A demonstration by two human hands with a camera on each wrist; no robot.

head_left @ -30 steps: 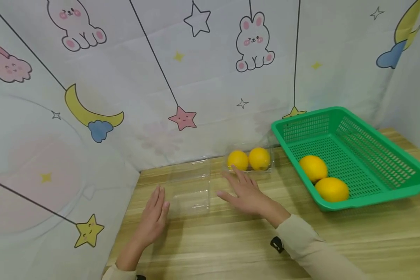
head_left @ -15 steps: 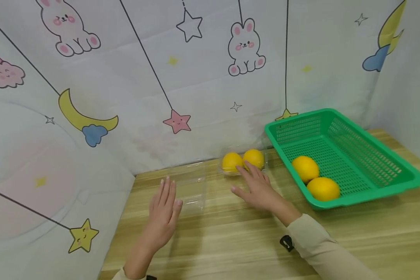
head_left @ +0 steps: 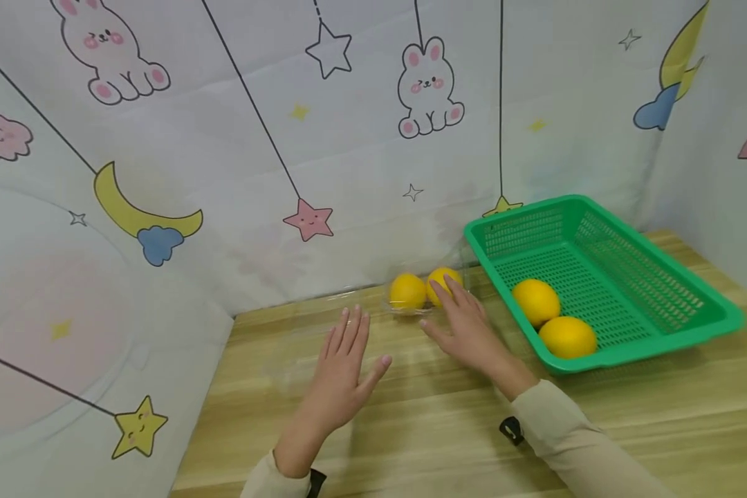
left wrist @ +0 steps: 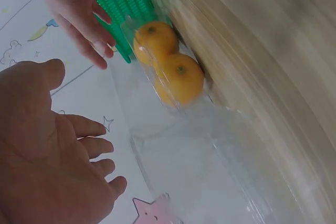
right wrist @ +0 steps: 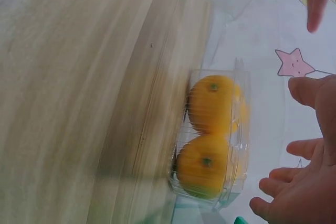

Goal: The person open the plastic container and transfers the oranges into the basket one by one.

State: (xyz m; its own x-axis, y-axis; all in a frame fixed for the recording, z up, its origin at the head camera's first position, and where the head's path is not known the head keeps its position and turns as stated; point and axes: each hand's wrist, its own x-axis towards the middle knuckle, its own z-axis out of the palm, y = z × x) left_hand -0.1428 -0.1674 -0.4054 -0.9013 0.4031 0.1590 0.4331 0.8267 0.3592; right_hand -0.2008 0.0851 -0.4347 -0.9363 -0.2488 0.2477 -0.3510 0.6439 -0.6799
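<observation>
Two oranges (head_left: pixel 407 294) sit side by side in a clear plastic box (right wrist: pixel 236 140) against the back wall. My right hand (head_left: pixel 469 335) hovers over the near side of that box with fingers spread, and its fingertips overlap the right-hand orange (head_left: pixel 440 285) in the head view. My left hand (head_left: pixel 341 380) is raised above the table, fingers straight and thumb apart, holding nothing. Beyond and left of it lies a second clear plastic box (head_left: pixel 299 339), standing open with nothing in it and partly hidden by the hand.
A green plastic basket (head_left: pixel 650 349) stands on the right of the wooden table (head_left: pixel 423 443), with two more oranges (head_left: pixel 568 337) in its near left corner. A white cloth (head_left: pixel 361 166) printed with cartoons hangs behind and along the left side.
My left hand has moved right, from the left of the open box to in front of it. The right hand has shifted slightly right, over the right-hand orange. The head view has turned slightly right.
</observation>
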